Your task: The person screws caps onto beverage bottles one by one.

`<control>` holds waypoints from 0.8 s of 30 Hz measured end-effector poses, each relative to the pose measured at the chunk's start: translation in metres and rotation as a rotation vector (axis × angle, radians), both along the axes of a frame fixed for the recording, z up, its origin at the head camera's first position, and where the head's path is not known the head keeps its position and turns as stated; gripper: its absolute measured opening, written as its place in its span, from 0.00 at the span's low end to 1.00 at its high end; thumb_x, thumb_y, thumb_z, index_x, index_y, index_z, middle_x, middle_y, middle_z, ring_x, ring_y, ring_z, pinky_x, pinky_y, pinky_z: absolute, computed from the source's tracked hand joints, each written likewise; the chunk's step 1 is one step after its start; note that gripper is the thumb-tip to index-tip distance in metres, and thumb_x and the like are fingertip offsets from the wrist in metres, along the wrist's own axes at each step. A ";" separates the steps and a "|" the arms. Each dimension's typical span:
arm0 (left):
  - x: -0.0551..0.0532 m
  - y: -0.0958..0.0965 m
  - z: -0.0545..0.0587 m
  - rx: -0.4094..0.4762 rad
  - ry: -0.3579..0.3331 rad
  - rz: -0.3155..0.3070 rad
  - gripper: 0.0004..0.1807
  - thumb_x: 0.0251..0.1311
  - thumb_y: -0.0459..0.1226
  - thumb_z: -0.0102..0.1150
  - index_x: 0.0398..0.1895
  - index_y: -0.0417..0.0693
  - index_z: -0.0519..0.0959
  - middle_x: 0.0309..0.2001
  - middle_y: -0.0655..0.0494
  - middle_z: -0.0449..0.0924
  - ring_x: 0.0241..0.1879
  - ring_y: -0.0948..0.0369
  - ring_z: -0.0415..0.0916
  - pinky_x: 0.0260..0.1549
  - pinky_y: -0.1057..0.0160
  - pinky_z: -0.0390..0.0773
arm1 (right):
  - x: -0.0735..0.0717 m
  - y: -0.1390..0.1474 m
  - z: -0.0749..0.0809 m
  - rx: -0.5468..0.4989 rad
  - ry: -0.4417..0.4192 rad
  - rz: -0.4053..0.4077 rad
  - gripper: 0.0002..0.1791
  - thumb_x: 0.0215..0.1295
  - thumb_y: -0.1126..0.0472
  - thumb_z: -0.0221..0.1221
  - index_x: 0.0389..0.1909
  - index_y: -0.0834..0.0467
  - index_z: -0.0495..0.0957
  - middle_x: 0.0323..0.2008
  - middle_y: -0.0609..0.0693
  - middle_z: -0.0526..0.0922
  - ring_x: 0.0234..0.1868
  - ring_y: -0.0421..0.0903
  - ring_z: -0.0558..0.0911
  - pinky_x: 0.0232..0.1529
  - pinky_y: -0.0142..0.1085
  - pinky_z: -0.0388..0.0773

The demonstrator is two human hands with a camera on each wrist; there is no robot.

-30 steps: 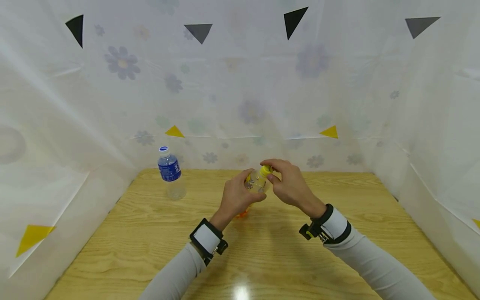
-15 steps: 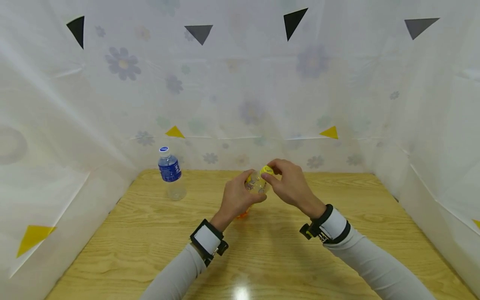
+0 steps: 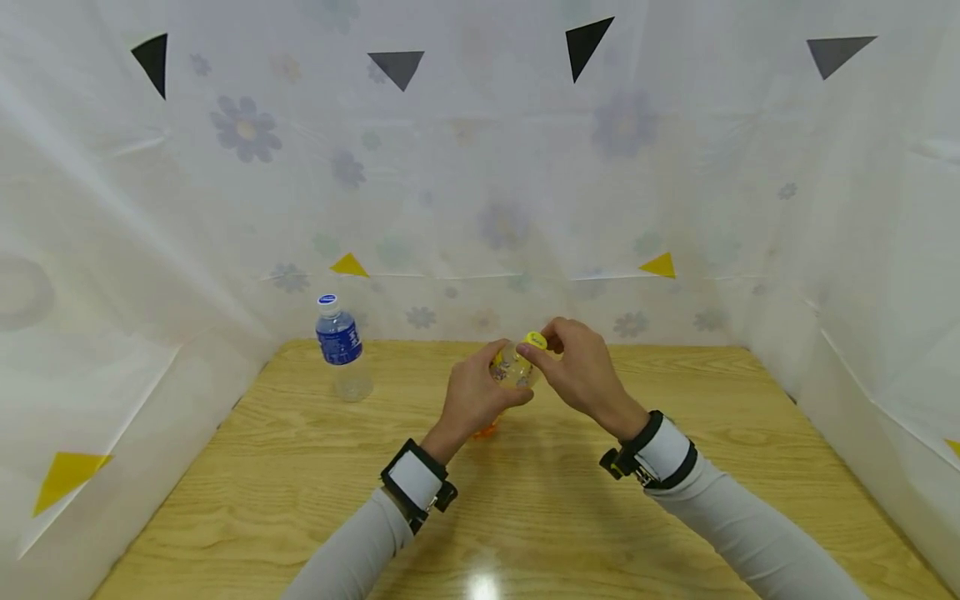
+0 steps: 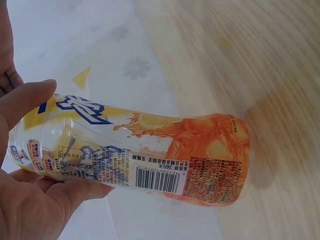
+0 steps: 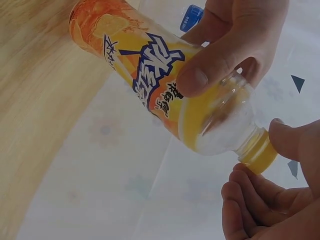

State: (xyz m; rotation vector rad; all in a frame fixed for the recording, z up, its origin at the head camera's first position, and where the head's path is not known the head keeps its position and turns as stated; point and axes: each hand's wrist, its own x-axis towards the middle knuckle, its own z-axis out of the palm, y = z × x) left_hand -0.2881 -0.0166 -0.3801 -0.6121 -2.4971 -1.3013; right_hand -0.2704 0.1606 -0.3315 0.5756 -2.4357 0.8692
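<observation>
An orange-and-yellow labelled bottle (image 5: 160, 80) is held by a person's left hand (image 3: 472, 392), the thumb and fingers wrapped around the upper part of the label, while a yellow cap (image 5: 260, 152) is pinched between the thumb and fingertips of the right hand (image 3: 585, 367). The yellow cap is seated on the neck, just beyond the left fingers. The bottle is tilted, its neck leaned toward the right fingers and its base pointed down below the left fingers, close to the wooden bench (image 3: 285, 475); whether the 2 touch cannot be told. A barcode (image 4: 159, 179) is shown on the label between the left fingers and the base. Well to the left of the left fingers, a blue-labelled bottle (image 3: 340, 343) is stood upright on the bench. Behind the fingers, 2 black-and-white bands (image 3: 414, 477) are worn on the wrists. Beyond the fingers, the bench is backed by a pale curtain (image 3: 480, 158), printed with flowers and marked with black, grey and yellow triangles (image 3: 397, 68).
</observation>
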 end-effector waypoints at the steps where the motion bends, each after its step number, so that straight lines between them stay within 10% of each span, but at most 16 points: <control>1: 0.000 0.000 0.000 0.000 -0.003 0.001 0.39 0.47 0.44 0.79 0.64 0.46 0.75 0.43 0.50 0.83 0.34 0.60 0.77 0.29 0.62 0.76 | 0.000 0.000 0.000 0.000 -0.004 -0.001 0.15 0.68 0.50 0.65 0.36 0.59 0.78 0.33 0.50 0.79 0.36 0.49 0.77 0.38 0.45 0.74; 12: 0.000 -0.001 -0.003 -0.004 -0.007 0.007 0.40 0.47 0.43 0.79 0.66 0.46 0.74 0.47 0.49 0.83 0.37 0.57 0.80 0.32 0.60 0.79 | 0.006 0.001 0.009 0.081 -0.185 -0.014 0.41 0.65 0.41 0.64 0.69 0.64 0.67 0.54 0.62 0.80 0.53 0.59 0.79 0.46 0.53 0.77; 24: -0.001 -0.001 -0.003 -0.014 -0.007 0.008 0.40 0.47 0.45 0.79 0.66 0.49 0.74 0.43 0.54 0.82 0.36 0.59 0.79 0.30 0.61 0.77 | 0.010 0.000 0.013 0.030 -0.054 0.125 0.24 0.65 0.77 0.56 0.61 0.59 0.78 0.59 0.58 0.78 0.58 0.60 0.77 0.53 0.56 0.75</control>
